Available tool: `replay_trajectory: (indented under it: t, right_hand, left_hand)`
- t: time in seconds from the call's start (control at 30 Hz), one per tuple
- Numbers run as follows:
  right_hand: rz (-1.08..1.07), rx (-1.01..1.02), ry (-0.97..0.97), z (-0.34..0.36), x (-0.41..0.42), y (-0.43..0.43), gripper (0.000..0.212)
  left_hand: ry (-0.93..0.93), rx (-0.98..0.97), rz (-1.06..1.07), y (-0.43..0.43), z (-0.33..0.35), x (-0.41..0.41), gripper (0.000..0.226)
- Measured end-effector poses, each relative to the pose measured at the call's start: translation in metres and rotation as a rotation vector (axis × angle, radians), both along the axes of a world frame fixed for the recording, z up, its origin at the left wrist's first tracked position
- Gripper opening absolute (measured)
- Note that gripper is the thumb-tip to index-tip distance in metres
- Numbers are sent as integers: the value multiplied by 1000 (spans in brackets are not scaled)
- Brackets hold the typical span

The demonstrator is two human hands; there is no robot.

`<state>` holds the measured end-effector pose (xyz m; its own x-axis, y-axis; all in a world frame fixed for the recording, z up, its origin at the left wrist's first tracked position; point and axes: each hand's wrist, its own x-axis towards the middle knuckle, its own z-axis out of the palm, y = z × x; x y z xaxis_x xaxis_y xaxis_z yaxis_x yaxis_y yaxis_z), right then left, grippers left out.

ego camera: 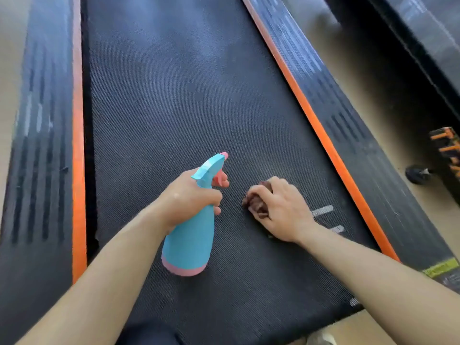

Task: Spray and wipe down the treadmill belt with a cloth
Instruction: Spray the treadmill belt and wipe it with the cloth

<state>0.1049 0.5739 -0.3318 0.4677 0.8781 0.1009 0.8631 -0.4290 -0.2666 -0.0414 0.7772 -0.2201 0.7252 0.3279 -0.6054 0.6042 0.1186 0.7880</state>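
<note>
The dark ribbed treadmill belt [174,100] runs up the middle of the view between orange-edged side rails. My left hand [189,195] grips the neck of a turquoise spray bottle [191,237] with a pink base and pink trigger; a finger lies on the trigger and the nozzle points up the belt. My right hand [281,207] rests on the belt to the right of the bottle and holds a bunched brown cloth [254,200], mostly hidden under the fingers. A paler hazy patch lies on the belt farther up.
Black side rails with orange strips flank the belt, left [77,145] and right [316,125]. A second dark machine [423,33] stands at the upper right, with an orange-and-black part [445,150] and a small wheel [418,174] on the tan floor.
</note>
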Motion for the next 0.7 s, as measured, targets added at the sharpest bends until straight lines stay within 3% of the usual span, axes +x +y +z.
replay_trajectory:
  t: [0.13, 0.2, 0.3, 0.4, 0.57, 0.7]
  right_hand:
    - [-396, -55, -24, -2, 29, 58, 40]
    - [-478, -51, -13, 0, 1, 47, 40]
    - [-364, -35, 13, 4, -59, -3, 40]
    - [-218, -53, 39, 5, -52, -20, 39]
    - [-394, -59, -5, 4, 39, 62, 41]
    - [-390, -17, 9, 3, 15, 38, 40]
  left_hand:
    - [-16, -21, -48, -4, 2, 0, 56]
    - [-26, -39, -72, -4, 3, -2, 64]
    - [-12, -35, -98, -1, 7, -5, 67]
    - [23, -10, -72, 3, 11, -8, 57]
    - [-23, 27, -63, -3, 12, -6, 62]
    - [-71, 44, -15, -12, 16, -2, 60]
